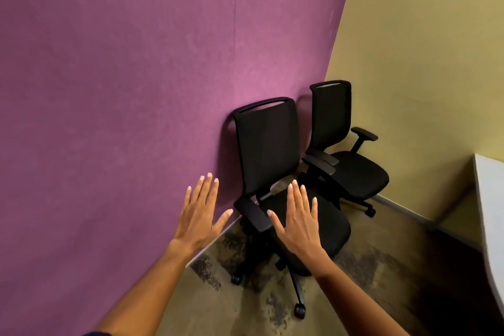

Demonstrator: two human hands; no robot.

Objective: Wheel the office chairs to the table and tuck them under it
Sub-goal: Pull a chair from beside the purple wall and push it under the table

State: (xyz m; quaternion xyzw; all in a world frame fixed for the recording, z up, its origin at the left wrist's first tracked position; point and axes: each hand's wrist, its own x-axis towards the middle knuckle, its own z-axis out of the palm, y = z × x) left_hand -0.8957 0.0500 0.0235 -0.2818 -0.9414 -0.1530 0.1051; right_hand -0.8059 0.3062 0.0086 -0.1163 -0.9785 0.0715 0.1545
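near chair (268,150) just beyond right hand (300,222)

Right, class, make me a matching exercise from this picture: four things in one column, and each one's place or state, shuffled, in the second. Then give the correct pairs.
Column one:
1. nearer chair
2. farther chair
3. table
4. left hand

Column two:
A. white, at the right edge of the view
B. in the corner where the purple and yellow walls meet
C. open, fingers spread, holding nothing
D. backrest against the purple wall, seat under the right hand

Pairs: 1-D, 2-B, 3-A, 4-C
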